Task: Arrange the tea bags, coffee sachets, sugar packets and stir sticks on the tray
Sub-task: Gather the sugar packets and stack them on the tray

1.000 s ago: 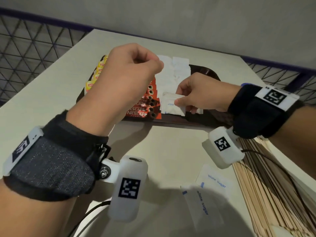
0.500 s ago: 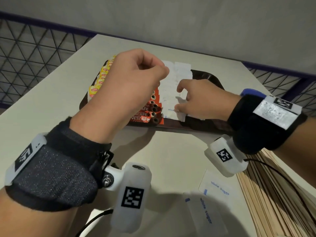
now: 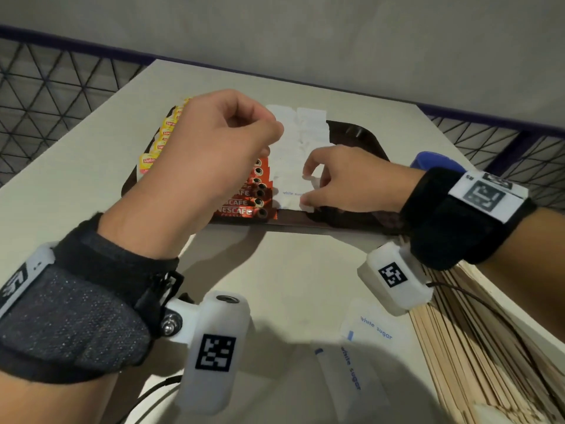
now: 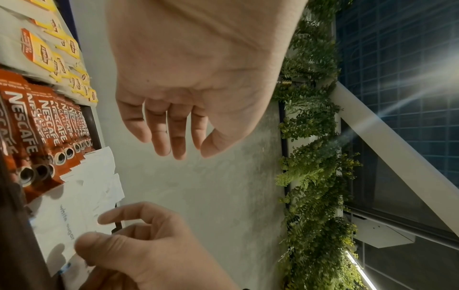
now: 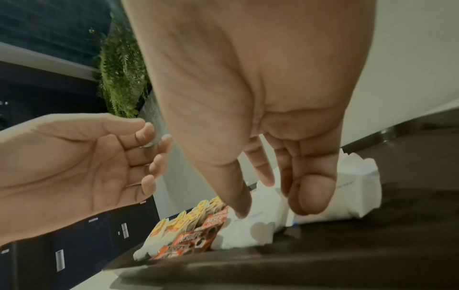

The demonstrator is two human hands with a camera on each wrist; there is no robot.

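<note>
The sugar packets point(image 3: 298, 154) lie in a white column down the middle of the tray point(image 3: 362, 140), overlapped like shingles, so each printed edge shows and the row stays narrow. The nearest one reads "white sugar", and the right hand point(image 3: 342, 182) is on it: thumb at its near edge, forefinger arched above, the other fingers curled under. It looks like a light pinch to square the packet with the row, though I can't tell how firmly it is gripped.

Left of the sugar, touching it, run the coffee sachets point(image 3: 250, 197), red and fanned the same way, and beyond them the yellow-tagged tea bags point(image 3: 159, 142) along the tray's left side. The right part of the tray is bare dark surface, probably kept for the stir sticks point(image 3: 477, 347), which lie in a big bundle on the table by the right wrist. Two more packets point(image 3: 363, 347) wait on the table near the person.

The left hand point(image 3: 220, 148) hangs above the coffee, fingers loosely curled, holding nothing, seemingly just kept out of the way.

The table point(image 3: 76, 185) is pale and matte, set against a grey wall. Dark mesh fencing runs behind it, and the wrist views show hanging greenery beside a dark gridded wall.
</note>
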